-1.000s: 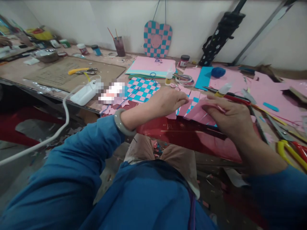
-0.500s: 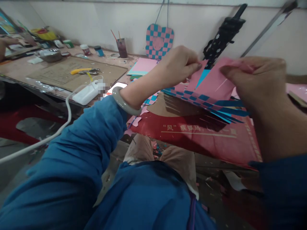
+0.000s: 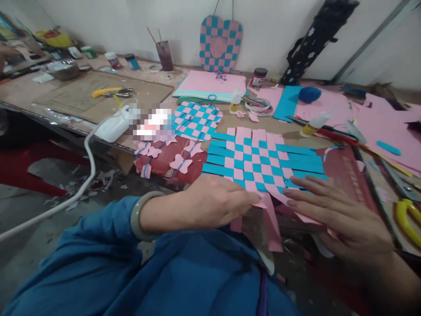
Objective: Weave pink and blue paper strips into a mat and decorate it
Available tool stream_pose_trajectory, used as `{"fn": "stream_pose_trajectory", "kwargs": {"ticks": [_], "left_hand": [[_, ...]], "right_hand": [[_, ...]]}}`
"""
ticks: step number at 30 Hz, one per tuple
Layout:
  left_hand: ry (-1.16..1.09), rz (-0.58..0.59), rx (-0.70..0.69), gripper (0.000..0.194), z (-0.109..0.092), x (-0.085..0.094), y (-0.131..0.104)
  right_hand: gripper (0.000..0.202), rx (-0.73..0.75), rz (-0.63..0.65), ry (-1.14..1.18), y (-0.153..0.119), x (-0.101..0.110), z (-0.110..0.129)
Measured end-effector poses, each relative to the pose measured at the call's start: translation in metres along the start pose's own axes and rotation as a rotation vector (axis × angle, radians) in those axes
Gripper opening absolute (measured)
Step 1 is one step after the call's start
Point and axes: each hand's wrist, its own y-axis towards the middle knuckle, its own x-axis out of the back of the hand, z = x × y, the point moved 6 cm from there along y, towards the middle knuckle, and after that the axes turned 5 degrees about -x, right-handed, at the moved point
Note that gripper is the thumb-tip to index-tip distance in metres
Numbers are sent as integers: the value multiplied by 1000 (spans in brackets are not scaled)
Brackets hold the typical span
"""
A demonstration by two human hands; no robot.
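Observation:
A woven sheet of pink and blue strips (image 3: 253, 153) lies flat near the table's front edge, its blue ends spread to both sides and pink ends hanging over the front. Fingers closed, my left hand (image 3: 213, 199) pinches a pink strip at the sheet's front edge. My right hand (image 3: 338, 210) rests with spread, extended fingers on the front right corner, over blue and pink strip ends. Behind the left part lies a second checkered piece (image 3: 199, 120).
Pink star shapes (image 3: 180, 164) lie at the front left. Glue bottles (image 3: 314, 123), scissors with yellow handles (image 3: 408, 219), a blue yarn ball (image 3: 309, 94) and pink sheets are at the right. Pliers (image 3: 113, 92) and a white power strip (image 3: 115, 125) stand left.
The woven sheet has come down from the air and now lies flat on the table. Both hands have lowered with it, and the right fingers have spread out.

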Motion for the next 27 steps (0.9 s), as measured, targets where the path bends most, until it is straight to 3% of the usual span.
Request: {"fn": "stream_pose_trajectory", "kwargs": {"ticks": [3,7,9,11,14,17,23,27], "left_hand": [[-48,-28,10,26,0,10,-4],[-214,-37,62,45,9,22,-11],[-189,-46,119,49,20,20,-15],[-79,-21,173,54,33,10,-17],[75,149,245,69,52,-16,-17],[201,290,358,81,70,-32,-13],[263,474,471,88,88,-46,-8],[268,476,478,86,91,-47,-8]], "right_hand": [[51,16,26,-30,-4,-4,14],[75,-2,243,41,-10,-6,24],[78,-89,263,76,-11,-1,11],[67,-171,155,20,-9,4,-14],[63,-191,86,-187,-7,-7,-54],[64,-275,125,-416,-9,-29,-84],[73,-415,291,-611,-13,-49,-91],[74,-437,366,-617,-12,-50,-93]]}}
